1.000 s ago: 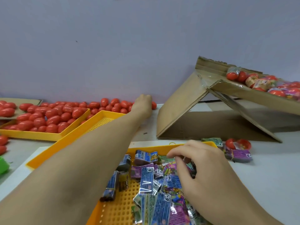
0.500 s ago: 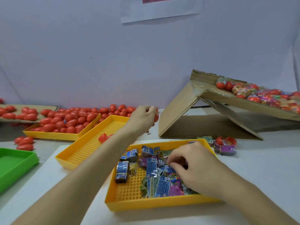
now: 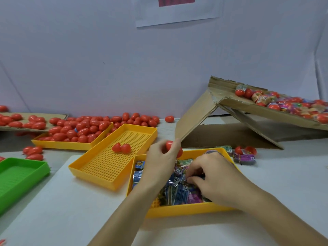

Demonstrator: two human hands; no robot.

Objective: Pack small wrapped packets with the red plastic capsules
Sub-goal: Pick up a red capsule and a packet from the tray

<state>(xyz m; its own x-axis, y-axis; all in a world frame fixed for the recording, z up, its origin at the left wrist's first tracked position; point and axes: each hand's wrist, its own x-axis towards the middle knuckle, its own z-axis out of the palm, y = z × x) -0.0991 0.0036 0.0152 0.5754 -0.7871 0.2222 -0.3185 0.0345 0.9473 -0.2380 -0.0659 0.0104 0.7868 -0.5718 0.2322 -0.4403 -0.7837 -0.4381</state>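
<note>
My left hand (image 3: 160, 161) grips a red capsule (image 3: 169, 145) above the far edge of the near yellow tray (image 3: 179, 210). That tray holds several small wrapped packets (image 3: 177, 191), blue and purple. My right hand (image 3: 211, 176) reaches into the pile and its fingertips pinch a packet there. An opened red capsule (image 3: 121, 148) lies in the middle perforated yellow tray (image 3: 106, 167). A third yellow tray (image 3: 71, 143) at the back left is heaped with red capsules (image 3: 79, 129).
More capsules lie loose along the wall and on a cardboard sheet (image 3: 26, 127) at left. A green tray (image 3: 19, 176) sits at the left edge. A tilted cardboard ramp (image 3: 257, 109) at right carries packed capsules. A packet and open capsule (image 3: 245, 154) lie below it.
My left hand came back from the capsule pile at the wall with a red capsule, toward the packet tray. My right hand stayed in the packets. The view tilted upward.
</note>
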